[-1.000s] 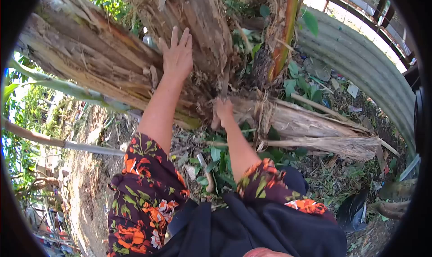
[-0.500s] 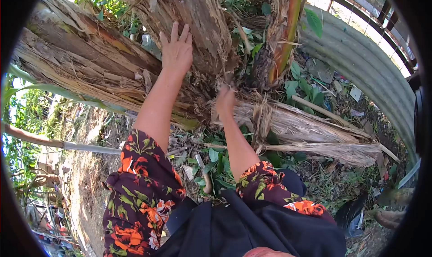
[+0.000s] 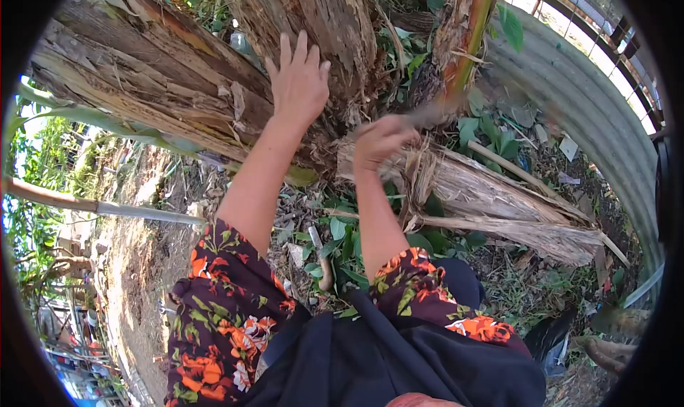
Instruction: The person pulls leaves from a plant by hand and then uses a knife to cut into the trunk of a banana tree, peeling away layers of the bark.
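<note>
My left hand (image 3: 301,86) lies with its fingers spread on the brown, peeling trunk (image 3: 331,33) of a banana-like plant. My right hand (image 3: 385,142) is closed beside the base of that trunk. A long greyish-brown thing (image 3: 434,111) reaches from it toward the right, too smeared by motion to name. Just below the right hand lies a fallen, split piece of fibrous trunk (image 3: 491,197), with frayed strips (image 3: 422,168) standing up near its left end. Another thick trunk (image 3: 153,79) leans across to the upper left of my left arm.
A curved corrugated sheet (image 3: 584,94) and a wire fence (image 3: 570,12) border the right. One stem with a green and red edge (image 3: 467,40) rises nearby. A short stick-like piece (image 3: 322,259) lies among leaves below my arms. A long pole (image 3: 107,207) juts in from the left.
My right hand has moved up and right from the trunk's base, and the blurred long thing now points rightward. My left hand stays spread on the trunk, slightly further right in view.
</note>
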`<state>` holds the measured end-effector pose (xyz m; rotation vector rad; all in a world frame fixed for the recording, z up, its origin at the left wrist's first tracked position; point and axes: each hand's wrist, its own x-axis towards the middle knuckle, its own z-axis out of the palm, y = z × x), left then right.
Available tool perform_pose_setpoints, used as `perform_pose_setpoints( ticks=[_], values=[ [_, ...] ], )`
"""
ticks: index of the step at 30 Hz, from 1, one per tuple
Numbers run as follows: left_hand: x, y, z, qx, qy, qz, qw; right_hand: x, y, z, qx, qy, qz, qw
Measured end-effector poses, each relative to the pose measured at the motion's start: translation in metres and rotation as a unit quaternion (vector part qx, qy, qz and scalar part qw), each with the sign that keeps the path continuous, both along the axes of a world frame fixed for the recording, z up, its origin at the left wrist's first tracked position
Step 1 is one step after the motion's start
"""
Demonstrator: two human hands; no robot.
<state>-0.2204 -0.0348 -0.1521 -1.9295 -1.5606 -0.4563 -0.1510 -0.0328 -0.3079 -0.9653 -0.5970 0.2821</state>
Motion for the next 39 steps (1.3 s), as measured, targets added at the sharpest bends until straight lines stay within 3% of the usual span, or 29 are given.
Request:
perform_pose_setpoints(
  ticks=[1, 2, 3, 4, 5, 6, 7, 9, 10, 13, 14, 15, 16, 17, 19, 20, 22, 24, 25, 26, 27, 28, 29, 31, 33, 34, 36, 38, 39],
  values=[
    [-0.004, -0.010, -0.016, -0.089, -0.105, -0.004, 0.990, -0.022, 0.009, -0.060, -0.194, -0.190, 0.015, 0.962],
    [-0.007, -0.016, -0.032, -0.170, -0.206, -0.012, 0.964, -0.022, -0.020, -0.043, -0.293, -0.010, 0.249, 0.923],
    [-0.008, -0.026, -0.049, -0.313, -0.315, 0.062, 0.894, -0.024, -0.043, -0.020, -0.353, 0.170, 0.460, 0.797],
    [-0.010, -0.040, -0.072, -0.351, -0.323, 0.092, 0.874, -0.031, -0.034, -0.018, -0.347, 0.171, 0.458, 0.800],
    [-0.028, -0.037, -0.120, -0.401, -0.303, 0.109, 0.857, -0.040, -0.024, -0.025, -0.265, 0.279, 0.465, 0.798],
    [-0.019, -0.056, -0.122, -0.413, -0.495, 0.069, 0.761, -0.044, -0.024, -0.036, -0.186, 0.385, 0.458, 0.780],
    [-0.010, -0.066, -0.119, -0.420, -0.496, 0.071, 0.757, -0.031, -0.028, -0.013, -0.247, 0.265, 0.426, 0.829],
    [0.001, -0.067, -0.103, -0.434, -0.565, 0.067, 0.699, -0.015, -0.029, -0.008, -0.203, 0.369, 0.478, 0.771],
    [0.002, -0.065, -0.105, -0.381, -0.494, 0.088, 0.777, -0.014, -0.031, -0.002, -0.202, 0.365, 0.479, 0.772],
    [0.001, -0.057, -0.096, -0.391, -0.433, 0.146, 0.799, -0.012, -0.039, 0.020, -0.248, 0.290, 0.440, 0.813],
    [0.008, -0.062, -0.080, -0.390, -0.432, 0.146, 0.800, -0.006, -0.042, 0.035, -0.183, 0.245, 0.360, 0.881],
    [0.015, -0.068, -0.065, -0.325, -0.422, 0.012, 0.846, -0.001, -0.046, 0.049, -0.117, 0.199, 0.273, 0.934],
    [0.023, -0.074, -0.046, -0.252, -0.401, -0.123, 0.872, 0.010, -0.057, 0.079, -0.047, 0.204, 0.231, 0.950],
    [0.033, -0.077, -0.027, -0.255, -0.399, -0.121, 0.872, 0.023, -0.069, 0.109, 0.021, 0.208, 0.186, 0.960],
    [0.053, -0.074, -0.001, -0.260, -0.351, -0.221, 0.872, 0.039, -0.077, 0.127, 0.141, 0.173, 0.101, 0.970],
    [0.054, -0.059, -0.007, -0.259, -0.351, -0.222, 0.872, 0.038, -0.074, 0.123, 0.141, 0.172, 0.099, 0.970],
    [0.049, -0.021, -0.033, -0.406, -0.268, -0.202, 0.850, 0.029, -0.058, 0.104, 0.067, 0.253, 0.003, 0.965],
    [-0.008, -0.008, -0.100, -0.354, -0.269, -0.083, 0.892, -0.019, -0.008, 0.025, -0.199, 0.019, 0.026, 0.979],
    [-0.038, -0.027, -0.129, -0.446, -0.359, 0.138, 0.808, -0.045, 0.004, -0.016, -0.346, 0.098, 0.374, 0.855],
    [-0.057, -0.044, -0.161, -0.410, -0.335, 0.126, 0.839, -0.064, -0.018, -0.025, -0.401, 0.011, 0.278, 0.873],
    [-0.087, -0.031, -0.244, -0.202, -0.298, -0.028, 0.933, -0.070, -0.029, -0.033, -0.159, 0.040, 0.226, 0.960],
    [-0.069, -0.044, -0.202, -0.399, -0.314, 0.143, 0.850, -0.054, -0.030, -0.027, -0.319, 0.124, 0.353, 0.871],
    [-0.054, -0.050, -0.173, -0.410, -0.311, 0.149, 0.844, -0.048, -0.031, -0.018, -0.331, 0.130, 0.352, 0.866],
    [-0.028, -0.042, -0.132, -0.451, -0.594, 0.198, 0.636, -0.033, -0.030, 0.009, -0.301, 0.094, 0.317, 0.894],
    [-0.010, -0.020, -0.106, -0.373, -0.483, 0.032, 0.792, -0.011, -0.021, 0.039, -0.154, 0.087, 0.164, 0.970],
    [0.010, -0.023, -0.075, -0.328, -0.464, -0.035, 0.822, 0.009, -0.029, 0.072, -0.082, 0.108, 0.133, 0.982],
    [0.039, -0.030, -0.051, -0.285, -0.448, -0.088, 0.843, 0.033, -0.045, 0.105, -0.023, 0.126, 0.110, 0.986],
    [0.050, -0.021, -0.046, -0.357, -0.474, -0.111, 0.798, 0.039, -0.047, 0.114, 0.045, 0.190, 0.077, 0.978],
    [0.040, -0.016, -0.057, -0.361, -0.437, -0.051, 0.822, 0.030, -0.039, 0.101, -0.051, 0.144, 0.074, 0.986]
  ],
)
